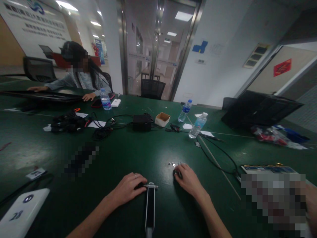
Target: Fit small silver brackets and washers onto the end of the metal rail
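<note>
A long, narrow metal frame [154, 208] lies on the green table in front of me, with a short crosspiece at its far end. My left hand [128, 187] rests on the table to its left, thumb and fingers closed on the left end of that crosspiece. To the right, clear of the frame, my right hand [187, 178] has its fingers curled down at the tabletop. Whatever they pinch is small, dark and hard to make out. Several small metal nuts or washers [173, 165] lie just beyond its fingertips.
Beyond my hands stand a small open box [162, 119], a black box [142, 122] with cables and two water bottles [198, 125] [185, 111]. A white power bank [24, 211] lies at left. Another person [81, 72] sits across; a hand [310, 198] shows at right.
</note>
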A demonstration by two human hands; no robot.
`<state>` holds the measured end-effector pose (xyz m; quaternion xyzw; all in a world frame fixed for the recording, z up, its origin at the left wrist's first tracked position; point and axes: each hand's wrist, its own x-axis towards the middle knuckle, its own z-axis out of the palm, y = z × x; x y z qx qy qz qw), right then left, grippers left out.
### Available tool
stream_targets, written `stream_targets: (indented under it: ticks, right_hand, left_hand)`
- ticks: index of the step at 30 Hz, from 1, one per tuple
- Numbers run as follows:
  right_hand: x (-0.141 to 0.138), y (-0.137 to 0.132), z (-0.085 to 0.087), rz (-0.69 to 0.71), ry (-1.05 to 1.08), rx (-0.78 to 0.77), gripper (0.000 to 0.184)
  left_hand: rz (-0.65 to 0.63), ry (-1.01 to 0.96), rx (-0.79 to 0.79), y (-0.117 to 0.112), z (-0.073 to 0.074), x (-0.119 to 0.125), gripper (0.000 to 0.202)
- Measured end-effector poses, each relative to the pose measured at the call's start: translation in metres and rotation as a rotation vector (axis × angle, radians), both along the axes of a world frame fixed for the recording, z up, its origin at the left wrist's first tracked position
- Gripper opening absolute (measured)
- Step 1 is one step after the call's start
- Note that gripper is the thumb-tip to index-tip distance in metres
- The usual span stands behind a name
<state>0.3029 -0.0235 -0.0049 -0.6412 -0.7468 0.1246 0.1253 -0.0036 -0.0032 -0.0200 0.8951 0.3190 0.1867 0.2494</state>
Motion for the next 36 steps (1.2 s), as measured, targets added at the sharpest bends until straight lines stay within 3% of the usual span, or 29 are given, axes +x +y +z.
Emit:
stream_targets:
  ticks: [11, 19, 24, 31, 36]
  right_hand:
    - [0.002, 0.0, -0.004, -0.032, 0.049, -0.082, 0.014]
    - [-0.003, 0.0, -0.004, -0.029, 0.073, -0.037, 0.008]
    - [-0.027, -0.006, -0.003, 0.088, 0.31, 0.019, 0.007]
    - [-0.074, -0.023, -0.008, 0.231, 0.543, -0.022, 0.01]
    - [-0.08, -0.025, -0.014, 0.206, 0.633, -0.033, 0.013]
  left_hand:
    - [0.0, 0.011, -0.004, 0.001, 0.0, 0.0, 0.019]
    - [0.006, -0.009, 0.036, 0.0, 0.003, 0.001, 0.021]
    - [0.026, -0.089, 0.132, -0.002, 0.003, 0.002, 0.022]
    - [-0.086, -0.137, 0.232, -0.011, -0.002, 0.012, 0.019]
    - [-0.107, -0.148, 0.247, -0.014, -0.005, 0.016, 0.016]
